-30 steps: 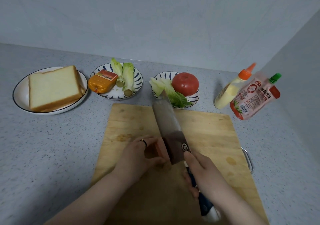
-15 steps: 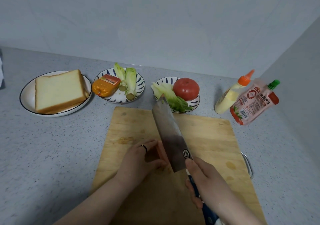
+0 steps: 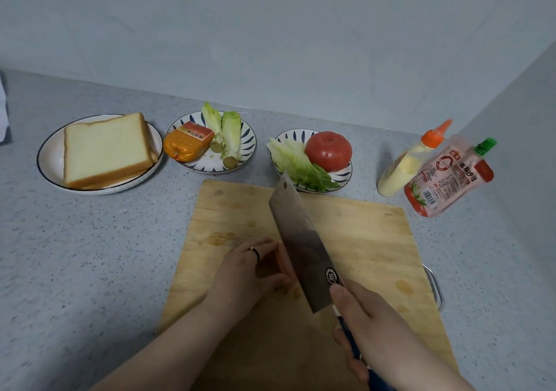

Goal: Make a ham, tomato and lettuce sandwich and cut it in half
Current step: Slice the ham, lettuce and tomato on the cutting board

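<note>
We judge ham is being sliced. The ham piece [image 3: 283, 263], mostly hidden, lies on the cutting board [image 3: 370, 234], pinched by our left grip [image 3: 246, 273]. What shows of it runs away from us, alongside the blade. The cleaver [image 3: 301, 240] stands just right of it, touching or nearly so, and our right grip [image 3: 370, 327] is curled round its handle. The left fingertips sit close beside the blade, so the cut must fall clear of them. Bare board lies right of the blade. The tomato [image 3: 329, 150] and lettuce [image 3: 296, 165] wait on 1 plate [image 3: 293, 134] beyond the board's far edge.

Cleaver [image 3: 304, 246] beside ham [image 3: 284, 263] on board [image 3: 376, 234]
</note>
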